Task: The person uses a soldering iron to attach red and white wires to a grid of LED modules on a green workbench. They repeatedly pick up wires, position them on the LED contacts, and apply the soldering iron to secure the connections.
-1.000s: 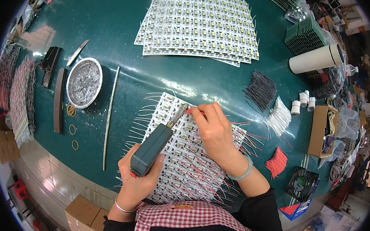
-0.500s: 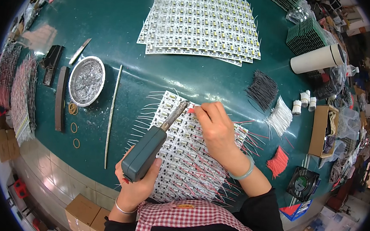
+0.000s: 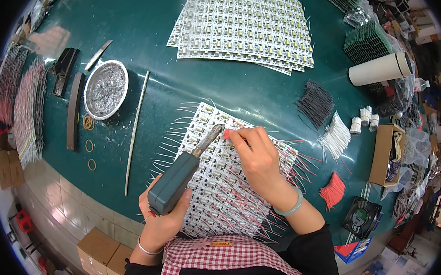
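Observation:
My left hand (image 3: 165,226) is wrapped round a dark green soldering gun (image 3: 174,183). Its long metal tip points away from me, over a panel of white circuit boards (image 3: 195,207) lying in front of me. Just right of the tip, my right hand (image 3: 260,159) pinches a few short red wires (image 3: 226,134) low against the boards. White wires stick out along the panel's left edge. Red and white wires cover its near part and right side. Where the tip and the wire ends meet the boards is too small to make out.
A white bowl (image 3: 124,92) of grey metallic scraps stands left, beside a thin rod (image 3: 136,131). Stacked board panels (image 3: 246,29) lie at the far side. Black wires (image 3: 315,104), white wires (image 3: 335,136), red wires (image 3: 333,190), a small fan (image 3: 362,218) and a bottle (image 3: 376,70) are on the right.
The soldering gun's tip and my right hand with the red wires have shifted slightly nearer to me along the panel. Both grips stay the same; the whole view has moved a little.

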The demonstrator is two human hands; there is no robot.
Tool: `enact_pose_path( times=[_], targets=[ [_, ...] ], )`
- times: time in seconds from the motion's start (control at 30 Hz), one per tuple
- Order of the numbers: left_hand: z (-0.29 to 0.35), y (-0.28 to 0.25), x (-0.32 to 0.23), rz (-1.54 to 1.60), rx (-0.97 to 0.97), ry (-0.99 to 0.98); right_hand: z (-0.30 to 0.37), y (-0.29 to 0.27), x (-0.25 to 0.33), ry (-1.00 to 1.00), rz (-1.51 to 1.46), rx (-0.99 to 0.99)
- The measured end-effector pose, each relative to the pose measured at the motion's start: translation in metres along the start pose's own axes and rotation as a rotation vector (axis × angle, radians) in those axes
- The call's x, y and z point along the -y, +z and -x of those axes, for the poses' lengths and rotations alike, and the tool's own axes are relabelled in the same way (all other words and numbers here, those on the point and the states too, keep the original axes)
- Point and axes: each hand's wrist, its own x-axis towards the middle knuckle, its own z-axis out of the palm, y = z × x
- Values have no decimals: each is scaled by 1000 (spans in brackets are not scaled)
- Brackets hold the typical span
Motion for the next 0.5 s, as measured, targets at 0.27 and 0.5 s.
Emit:
enact_pose_path(
  times=[0.27,0.5],
  targets=[
    [-3,3,-1,-29,28,-14,0,0,2,27,13,19],
    [-3,4,0,-47,34,-26,-1,1,5,19,63,15]
  ],
)
